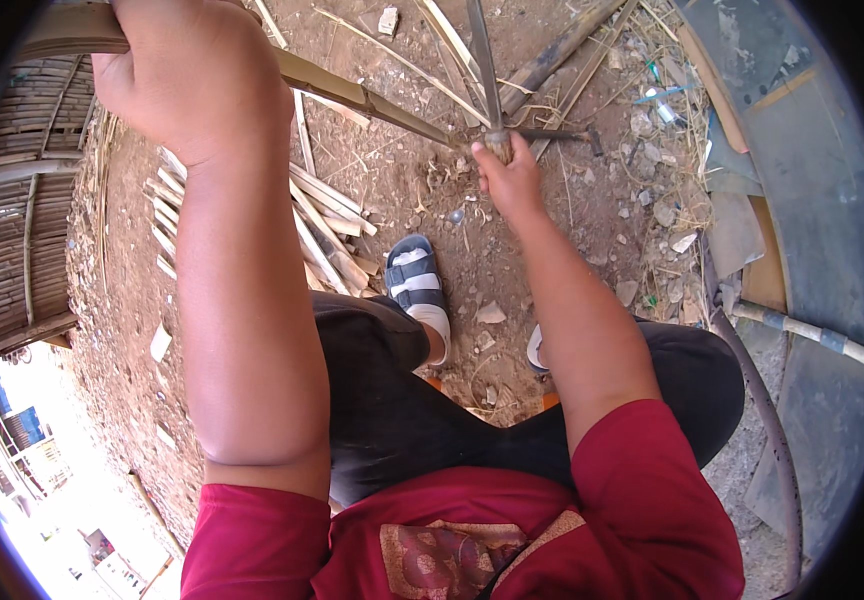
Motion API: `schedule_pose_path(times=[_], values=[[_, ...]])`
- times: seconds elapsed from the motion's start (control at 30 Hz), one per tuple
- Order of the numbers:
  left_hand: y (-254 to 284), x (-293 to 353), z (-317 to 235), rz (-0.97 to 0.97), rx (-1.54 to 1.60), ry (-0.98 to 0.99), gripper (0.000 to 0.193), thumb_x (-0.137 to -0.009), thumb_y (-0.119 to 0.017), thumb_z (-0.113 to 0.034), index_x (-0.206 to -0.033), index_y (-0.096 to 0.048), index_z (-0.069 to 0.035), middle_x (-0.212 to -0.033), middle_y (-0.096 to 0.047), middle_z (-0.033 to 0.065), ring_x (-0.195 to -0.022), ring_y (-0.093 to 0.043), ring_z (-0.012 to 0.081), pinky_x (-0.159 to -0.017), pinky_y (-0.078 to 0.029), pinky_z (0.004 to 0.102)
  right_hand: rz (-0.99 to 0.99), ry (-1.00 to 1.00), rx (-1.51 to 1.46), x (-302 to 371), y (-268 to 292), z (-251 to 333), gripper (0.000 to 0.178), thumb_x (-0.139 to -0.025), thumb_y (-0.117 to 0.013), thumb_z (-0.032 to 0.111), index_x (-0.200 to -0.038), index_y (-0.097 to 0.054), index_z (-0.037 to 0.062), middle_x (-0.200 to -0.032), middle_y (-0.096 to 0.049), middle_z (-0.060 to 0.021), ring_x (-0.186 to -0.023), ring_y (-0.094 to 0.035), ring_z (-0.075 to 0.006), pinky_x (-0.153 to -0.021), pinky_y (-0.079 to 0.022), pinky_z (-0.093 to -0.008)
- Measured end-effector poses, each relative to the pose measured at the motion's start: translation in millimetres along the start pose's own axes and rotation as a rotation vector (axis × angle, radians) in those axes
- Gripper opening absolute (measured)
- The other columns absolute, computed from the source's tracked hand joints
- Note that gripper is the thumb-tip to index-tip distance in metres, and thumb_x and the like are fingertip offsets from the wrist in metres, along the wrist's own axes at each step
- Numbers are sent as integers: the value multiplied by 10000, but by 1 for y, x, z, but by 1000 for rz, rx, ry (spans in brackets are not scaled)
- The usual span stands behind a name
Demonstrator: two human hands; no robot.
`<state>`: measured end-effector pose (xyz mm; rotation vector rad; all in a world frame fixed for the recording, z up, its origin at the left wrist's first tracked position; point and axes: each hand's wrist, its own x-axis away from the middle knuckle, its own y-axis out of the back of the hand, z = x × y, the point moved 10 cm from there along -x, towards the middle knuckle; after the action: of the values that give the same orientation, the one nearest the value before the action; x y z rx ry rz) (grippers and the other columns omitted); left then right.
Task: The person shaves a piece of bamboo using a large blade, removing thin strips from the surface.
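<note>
My left hand (207, 75) is raised close at the upper left, its fingers wrapped round a long bamboo strip (372, 105). The strip slants down to the right, and its far end comes close to my right hand (514, 182). That hand is closed round the handle of a long-bladed knife (485, 65), whose narrow blade points away from me. Whether blade and bamboo touch, I cannot tell. Just beyond my right hand lies a dark bar with a short crosspiece (567, 134), perhaps a hammer.
Split bamboo pieces (327, 215) lie piled left of my sandalled foot (414, 275). A dark pole (562, 55) and thin sticks rest on the dirt ahead. Rubble and litter (657, 150) lie at right beside grey sheets (812, 200). A woven bamboo panel (27, 220) stands at left.
</note>
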<state>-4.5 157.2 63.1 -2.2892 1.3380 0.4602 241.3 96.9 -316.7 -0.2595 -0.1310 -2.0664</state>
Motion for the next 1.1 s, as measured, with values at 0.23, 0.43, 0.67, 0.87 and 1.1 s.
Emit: schedule_pose_path(times=[0.23, 0.43, 0.67, 0.87, 1.1], values=[[-3, -7, 7, 83, -56, -39, 399, -1072, -481, -327, -854, -501, 8, -608, -598, 126, -629, -525, 195, -753, -474, 346, -39, 220, 67, -7, 5, 82, 346, -872, -775, 272, -1067, -660, 9, -877, -694, -92, -791, -630, -220, -764, -506, -370], [1, -14, 12, 89, 0, -31, 386, -1073, -473, -324, -900, -519, 18, -628, -594, 119, -640, -540, 195, -769, -482, 356, -236, 313, 277, 23, 6, 76, 345, -882, -742, 277, -1073, -654, 3, -976, -734, -191, -923, -711, -358, -815, -540, -451], [-11, -9, 31, 105, 84, 28, 333, -1026, -596, -298, -834, -501, -44, -591, -531, 55, -503, -485, 144, -544, -422, 320, 226, -104, 966, 47, 4, -160, 366, -833, -707, 194, -1122, -622, -15, -934, -732, -223, -853, -715, -418, -736, -566, -500], [1, -15, 34, 61, 87, 25, 334, -1038, -593, -270, -800, -496, -57, -595, -511, 32, -514, -483, 138, -544, -427, 338, 320, -611, 250, 70, 0, -140, 244, -838, -692, 103, -1045, -575, 47, -665, -561, -49, -520, -534, -159, -469, -441, -347], [10, -32, 16, 89, 160, 11, 339, -1078, -517, -258, -801, -459, -71, -643, -471, 12, -540, -434, 152, -587, -422, 343, 97, -434, -26, 34, 2, -86, 194, -853, -686, 89, -950, -519, 73, -668, -531, -11, -496, -488, -123, -448, -415, -324]])
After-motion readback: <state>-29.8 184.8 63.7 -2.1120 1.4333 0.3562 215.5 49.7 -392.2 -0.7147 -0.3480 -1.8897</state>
